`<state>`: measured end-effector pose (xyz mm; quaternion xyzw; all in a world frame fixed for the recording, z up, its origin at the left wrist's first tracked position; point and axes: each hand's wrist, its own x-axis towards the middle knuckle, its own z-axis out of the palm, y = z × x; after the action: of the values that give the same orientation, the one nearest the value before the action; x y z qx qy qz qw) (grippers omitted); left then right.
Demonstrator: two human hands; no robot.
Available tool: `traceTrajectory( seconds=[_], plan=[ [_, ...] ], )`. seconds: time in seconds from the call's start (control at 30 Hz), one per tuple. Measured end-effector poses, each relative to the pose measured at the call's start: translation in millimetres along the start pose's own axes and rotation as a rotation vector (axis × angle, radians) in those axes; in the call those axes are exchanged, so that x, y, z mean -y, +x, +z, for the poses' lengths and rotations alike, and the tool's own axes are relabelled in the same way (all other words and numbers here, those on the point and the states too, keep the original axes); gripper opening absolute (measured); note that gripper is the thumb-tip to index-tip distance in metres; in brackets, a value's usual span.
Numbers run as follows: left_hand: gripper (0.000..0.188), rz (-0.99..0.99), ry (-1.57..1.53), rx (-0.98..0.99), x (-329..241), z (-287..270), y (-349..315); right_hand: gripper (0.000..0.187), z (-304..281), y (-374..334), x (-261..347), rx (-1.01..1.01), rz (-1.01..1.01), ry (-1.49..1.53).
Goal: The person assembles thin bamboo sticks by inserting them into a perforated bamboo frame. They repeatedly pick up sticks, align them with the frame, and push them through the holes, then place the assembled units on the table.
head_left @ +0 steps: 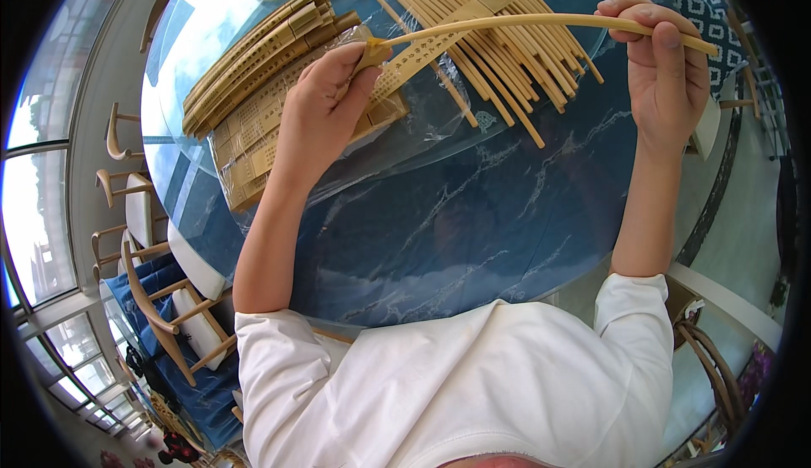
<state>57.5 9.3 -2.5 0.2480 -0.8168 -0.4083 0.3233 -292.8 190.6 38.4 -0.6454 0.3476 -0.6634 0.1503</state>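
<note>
A long, pale wooden stick [524,20] spans the gap between my two hands, bowed upward. My left hand [325,100] pinches its left end, where a small yellow-brown piece of paper [369,52] shows at the fingertips. Near the other end, my right hand [663,71] grips the stick between thumb and fingers, and its tip sticks out past them. Beneath the stick a printed tan paper strip [414,64] slants from beside my left hand toward a loose pile of similar sticks [507,71]. A tan paper band [488,2] lies across that pile.
Left of my left hand, dark-tan rolled bundles [253,62] rest above printed tan packs [241,151] in clear plastic. Everything lies on a round glass-topped table with a blue, white-veined surface [456,240]. Wooden chairs [190,316] stand at the left, by tall windows.
</note>
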Motion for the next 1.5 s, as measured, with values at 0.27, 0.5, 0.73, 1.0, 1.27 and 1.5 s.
traceTrajectory(
  seconds=[0.27, 0.5, 0.73, 1.0, 1.27, 1.5],
  plan=[
    [0.029, -0.060, -0.010, -0.010, -11.4, 3.2, 2.5, 0.030, 5.2, 1.5, 3.3, 0.041, -0.015, -0.045],
    [0.028, -0.140, -0.074, -0.014, -15.4, 1.9, 3.0, 0.030, 5.5, 2.3, 4.6, 0.098, -0.038, -0.030],
    [0.027, -0.041, 0.161, 0.047, -19.6, -2.1, 2.1, 0.030, 0.9, 3.4, 4.1, 0.105, -0.003, -0.059],
    [0.031, 0.066, 0.312, 0.055, -28.3, -3.7, 2.1, 0.031, -10.2, 1.1, -1.4, 0.074, 0.007, -0.025],
    [0.032, -0.011, 0.322, 0.045, -27.8, -3.7, 1.6, 0.031, 3.2, -0.7, 21.6, 0.131, -0.027, -0.141],
    [0.031, 0.180, 0.418, 0.069, -28.5, -5.8, 2.7, 0.030, -1.7, 1.7, 16.3, 0.102, 0.003, -0.062]
  ],
)
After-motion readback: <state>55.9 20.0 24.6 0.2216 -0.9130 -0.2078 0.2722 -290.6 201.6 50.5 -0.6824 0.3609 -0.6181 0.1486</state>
